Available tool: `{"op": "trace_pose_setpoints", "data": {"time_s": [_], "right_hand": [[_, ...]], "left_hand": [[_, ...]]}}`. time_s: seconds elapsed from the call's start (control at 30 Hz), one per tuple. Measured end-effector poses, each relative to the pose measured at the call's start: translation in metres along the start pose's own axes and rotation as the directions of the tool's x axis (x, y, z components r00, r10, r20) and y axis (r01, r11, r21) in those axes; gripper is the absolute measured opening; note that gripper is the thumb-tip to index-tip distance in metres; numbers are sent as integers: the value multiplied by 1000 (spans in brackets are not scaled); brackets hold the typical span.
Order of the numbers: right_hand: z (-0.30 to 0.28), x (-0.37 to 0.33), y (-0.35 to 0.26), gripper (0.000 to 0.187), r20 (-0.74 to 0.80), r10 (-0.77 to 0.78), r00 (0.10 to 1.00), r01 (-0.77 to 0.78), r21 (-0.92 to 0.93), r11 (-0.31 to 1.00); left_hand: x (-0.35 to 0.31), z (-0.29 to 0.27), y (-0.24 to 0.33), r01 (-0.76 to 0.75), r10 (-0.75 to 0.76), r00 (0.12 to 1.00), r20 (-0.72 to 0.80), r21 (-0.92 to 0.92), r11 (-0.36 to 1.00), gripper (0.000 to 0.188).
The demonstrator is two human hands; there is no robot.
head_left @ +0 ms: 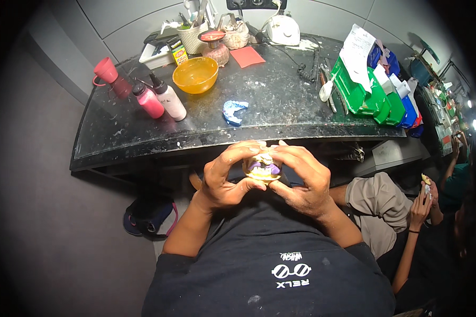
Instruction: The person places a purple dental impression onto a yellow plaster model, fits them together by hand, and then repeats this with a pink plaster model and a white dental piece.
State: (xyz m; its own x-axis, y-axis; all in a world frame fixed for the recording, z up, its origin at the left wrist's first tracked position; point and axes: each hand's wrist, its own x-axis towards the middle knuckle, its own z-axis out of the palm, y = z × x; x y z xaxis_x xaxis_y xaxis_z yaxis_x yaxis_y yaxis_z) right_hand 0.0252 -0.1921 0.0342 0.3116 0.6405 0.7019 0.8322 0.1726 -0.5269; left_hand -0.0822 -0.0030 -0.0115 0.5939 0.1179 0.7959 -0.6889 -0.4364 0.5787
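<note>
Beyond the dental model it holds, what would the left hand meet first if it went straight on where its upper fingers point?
Most likely the right hand: the left hand points rightward over the dental model toward it. Whether their tips touch is unclear.

The dark workbench (pixel 296 103) carries, on its left side, a red cup (pixel 106 70), a pink bottle (pixel 150 103) and a pale bottle (pixel 171 102), both with dark tops, and a translucent orange bowl (pixel 195 87). A perforated holder (pixel 193 41) containing tools stands behind the bowl. Green trays (pixel 350 91) and a blue tray (pixel 409 112) occupy the right end, with a paper sheet (pixel 357 53) resting over the green ones.
</note>
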Motion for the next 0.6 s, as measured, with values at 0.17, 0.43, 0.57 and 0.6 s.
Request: {"op": "trace_pose_setpoints", "data": {"time_s": [0.17,0.43,0.57,0.6], "right_hand": [[-1,0,1,51,-9,16,1000,-16,10,1000],[-3,-1,3,51,-29,10,1000,-9,21,1000],[-4,0,2,51,-24,15,1000,-14,26,1000],[-4,0,2,51,-28,7,1000,-7,26,1000]], "left_hand": [[-3,2,-8,-24,24,1000,-3,-39,999,71],[10,-2,-3,60,-63,997,33,101,993,72],[7,-5,-9,67,-80,989,126,107,992,71],[6,-4,-10,73,-83,990,112,89,993,67]]}}
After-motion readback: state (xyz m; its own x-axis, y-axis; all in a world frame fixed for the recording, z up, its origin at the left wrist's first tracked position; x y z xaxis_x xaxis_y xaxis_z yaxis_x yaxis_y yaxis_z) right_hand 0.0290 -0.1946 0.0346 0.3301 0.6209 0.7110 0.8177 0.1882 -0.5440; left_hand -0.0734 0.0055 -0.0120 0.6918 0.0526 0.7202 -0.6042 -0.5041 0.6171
